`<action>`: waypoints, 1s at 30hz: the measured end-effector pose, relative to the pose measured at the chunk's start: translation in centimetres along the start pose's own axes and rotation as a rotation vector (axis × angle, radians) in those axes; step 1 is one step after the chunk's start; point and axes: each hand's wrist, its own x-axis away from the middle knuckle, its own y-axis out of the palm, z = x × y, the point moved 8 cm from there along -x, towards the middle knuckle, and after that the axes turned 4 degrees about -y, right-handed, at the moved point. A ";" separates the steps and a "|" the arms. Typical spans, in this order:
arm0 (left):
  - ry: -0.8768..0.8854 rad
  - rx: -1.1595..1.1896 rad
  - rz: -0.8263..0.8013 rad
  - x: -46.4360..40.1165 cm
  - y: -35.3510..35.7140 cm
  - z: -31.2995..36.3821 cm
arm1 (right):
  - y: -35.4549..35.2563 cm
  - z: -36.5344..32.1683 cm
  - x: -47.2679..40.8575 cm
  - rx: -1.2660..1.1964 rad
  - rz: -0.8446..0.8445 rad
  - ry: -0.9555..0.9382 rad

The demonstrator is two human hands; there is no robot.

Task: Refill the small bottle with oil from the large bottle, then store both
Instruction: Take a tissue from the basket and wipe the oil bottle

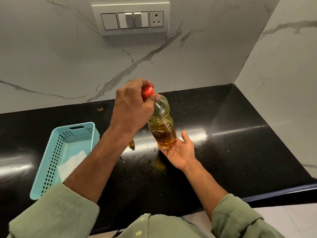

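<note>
The left hand [132, 107] grips the red cap [147, 92] of the large oil bottle [161, 124], its base resting on the open right hand [180, 152]; oily fingers could let it slip.

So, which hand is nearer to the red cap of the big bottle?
Left. The left hand grips the red cap at the top of the big bottle; the right hand supports the bottle's base, far from the cap.
</note>
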 end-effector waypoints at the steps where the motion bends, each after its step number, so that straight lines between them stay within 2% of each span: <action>1: 0.003 0.001 -0.005 0.1 0.1 0.1 | 0.0 0.0 0.0 -0.014 0.003 -0.001; 5: -0.003 0.000 -0.009 0.4 -0.1 -0.4 | -0.7 -1.0 -0.2 -0.043 0.032 -0.067; 10: 0.022 -0.003 -0.017 0.5 0.0 -0.1 | -0.8 -2.7 0.2 0.064 0.034 -0.151; 16: 0.045 -0.007 0.002 0.2 -0.2 -0.2 | -3.0 -4.7 0.7 0.163 0.203 -0.308; 20: 0.049 -0.011 0.039 -0.2 -0.6 -0.3 | -3.9 -5.5 1.5 0.099 0.274 -0.367; 30: 0.078 -0.074 0.046 -1.2 0.3 -0.7 | -3.3 -5.5 3.2 -0.092 0.157 -0.280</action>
